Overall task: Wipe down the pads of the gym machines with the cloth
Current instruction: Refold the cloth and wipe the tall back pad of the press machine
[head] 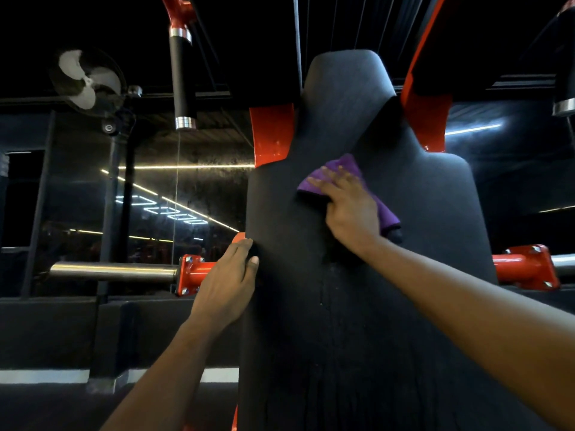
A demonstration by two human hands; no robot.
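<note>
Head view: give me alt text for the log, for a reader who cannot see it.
The right hand presses a purple cloth flat against the upper middle of a tall black back pad, while the left hand grips the pad's left edge. A red frame and a steel bar show beside it in a dark gym.

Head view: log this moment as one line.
right hand presses purple cloth on black upholstered back pad | left hand grips pad edge
</note>
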